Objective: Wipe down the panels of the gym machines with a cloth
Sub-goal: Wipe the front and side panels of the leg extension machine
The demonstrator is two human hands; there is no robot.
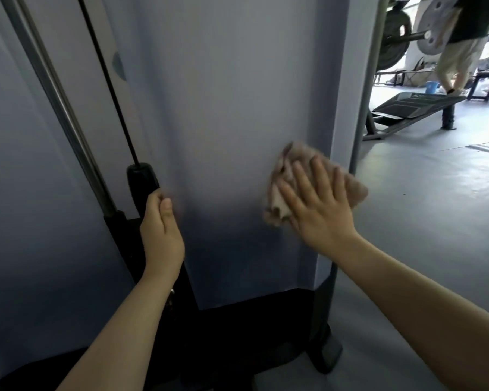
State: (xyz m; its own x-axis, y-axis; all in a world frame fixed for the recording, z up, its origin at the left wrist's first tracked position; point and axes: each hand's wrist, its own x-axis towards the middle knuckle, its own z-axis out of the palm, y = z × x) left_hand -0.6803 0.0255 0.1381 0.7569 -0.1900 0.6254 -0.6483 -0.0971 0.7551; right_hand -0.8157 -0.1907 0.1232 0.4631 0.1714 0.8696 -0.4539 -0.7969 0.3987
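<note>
A tall grey panel [232, 108] of a gym machine fills the middle of the view. My right hand [316, 204] lies flat with spread fingers on a crumpled pinkish-brown cloth [291, 156], pressing it against the panel near its right edge. My left hand [160, 235] grips the panel's left edge, thumb on the front face, just below a black cable end piece [141, 179]. The fingers of that hand are hidden behind the edge.
A steel guide rod [60, 103] and a black cable [108, 80] run diagonally at the left. The machine's dark base [266, 334] and frame post [364, 108] stand on grey floor. At the back right are a bench [415, 108], weight plates [393, 38] and a person's legs [458, 63].
</note>
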